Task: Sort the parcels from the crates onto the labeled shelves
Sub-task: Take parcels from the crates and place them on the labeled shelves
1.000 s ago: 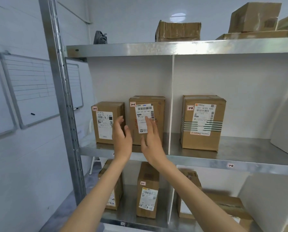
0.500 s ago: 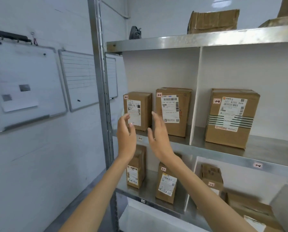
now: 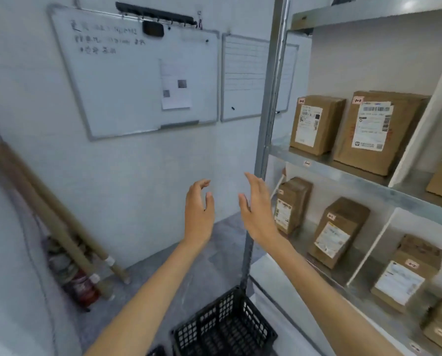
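My left hand (image 3: 198, 209) and my right hand (image 3: 257, 204) hover in mid-air left of the metal shelf unit (image 3: 268, 140), palms facing each other, fingers relaxed, holding nothing. Two labeled cardboard parcels stand on the middle shelf: a small one (image 3: 314, 124) and a bigger one (image 3: 376, 132) beside it. More parcels (image 3: 336, 232) stand on the lower shelf. A black plastic crate (image 3: 222, 327) sits on the floor below my arms; what it contains is not visible.
Two whiteboards (image 3: 137, 73) hang on the left wall. Long cardboard tubes (image 3: 47, 209) lean in the left corner above some bottles (image 3: 83, 289). White dividers (image 3: 420, 124) split the shelves into compartments marked with small tags.
My view has swung left and down, away from the shelf. Both hands have drawn back from the bigger parcel on the middle shelf and now hang free beside the upright. The crate came into view.
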